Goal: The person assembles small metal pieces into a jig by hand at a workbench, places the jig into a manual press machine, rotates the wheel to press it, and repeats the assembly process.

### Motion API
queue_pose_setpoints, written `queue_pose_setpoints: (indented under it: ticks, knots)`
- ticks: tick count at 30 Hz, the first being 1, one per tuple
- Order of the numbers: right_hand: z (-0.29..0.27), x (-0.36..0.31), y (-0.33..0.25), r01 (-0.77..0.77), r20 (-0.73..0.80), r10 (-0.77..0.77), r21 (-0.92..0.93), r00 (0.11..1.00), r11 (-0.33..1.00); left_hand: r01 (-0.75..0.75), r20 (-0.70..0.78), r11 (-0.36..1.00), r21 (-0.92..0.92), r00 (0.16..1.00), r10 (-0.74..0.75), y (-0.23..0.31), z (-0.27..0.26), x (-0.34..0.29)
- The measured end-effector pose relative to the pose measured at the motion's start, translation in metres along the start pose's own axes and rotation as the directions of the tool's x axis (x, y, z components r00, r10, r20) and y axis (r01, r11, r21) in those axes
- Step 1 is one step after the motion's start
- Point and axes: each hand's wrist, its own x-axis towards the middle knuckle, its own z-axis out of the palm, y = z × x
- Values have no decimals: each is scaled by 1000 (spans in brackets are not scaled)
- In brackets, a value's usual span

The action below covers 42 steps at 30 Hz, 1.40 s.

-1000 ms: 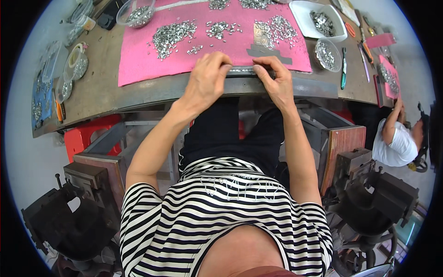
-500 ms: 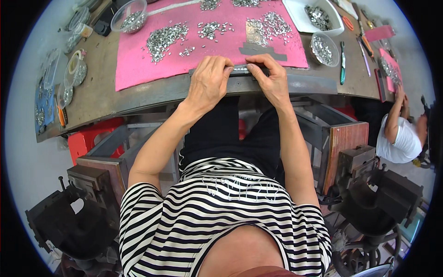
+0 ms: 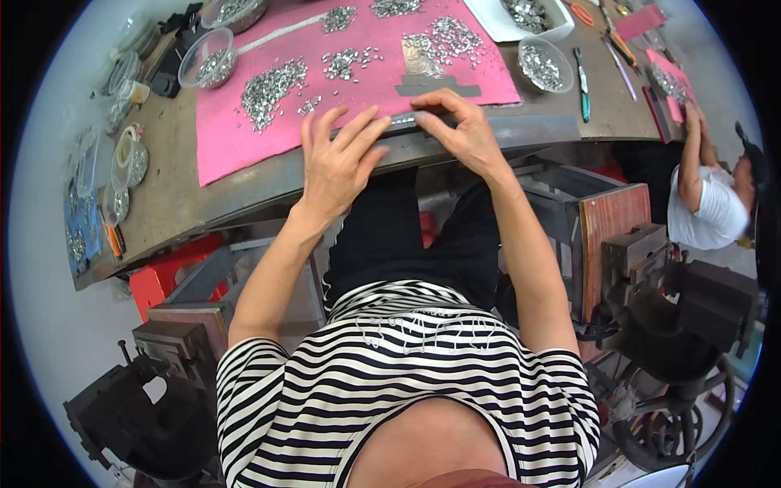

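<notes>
A narrow dark metal bar with a row of small shiny metal pieces lies along the near edge of the bench. At its right end, my right hand grips it with thumb and forefinger curled around. My left hand is raised off the bar's left end, fingers spread and holding nothing, slightly smeared by motion. Just beyond both hands, a pink mat bears loose heaps of small silver metal pieces. Grey flat strips lie on the mat past my right hand.
Clear round tubs of metal pieces stand left and right of the mat; a white tray is behind. A green-handled tool lies at right. Dark vises flank me. A co-worker sits far right.
My left hand has let go of the bar's left end and opened, fingers spreading apart. My right hand keeps its place on the bar. The whole view has shifted slightly.
</notes>
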Motion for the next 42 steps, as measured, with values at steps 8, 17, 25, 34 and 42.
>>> queue_pose_setpoints:
  ticks: [8, 17, 25, 34, 42]
  knots:
    - [-37, -24, 9, 179, 93, -158, -293, 983, 939, 197, 16, 980, -5, 980, -197, -28, -5, -19]
    - [-155, -185, -78, -128, -421, -20, -321, 907, 938, 40, 175, 706, -707, 977, 120, 109, 59, 103]
    - [-210, -347, -98, -601, -910, 32, -247, 414, 760, 340, 372, 162, -926, 753, 543, 333, 200, 189]
    - [-204, -335, -58, -793, -931, -147, -361, 333, 491, 410, 382, 105, -906, 687, 618, 456, 255, 187]
    - [-187, -345, -162, -766, -781, -457, -580, 426, 277, 372, 356, 113, -921, 691, 629, 434, 246, 174]
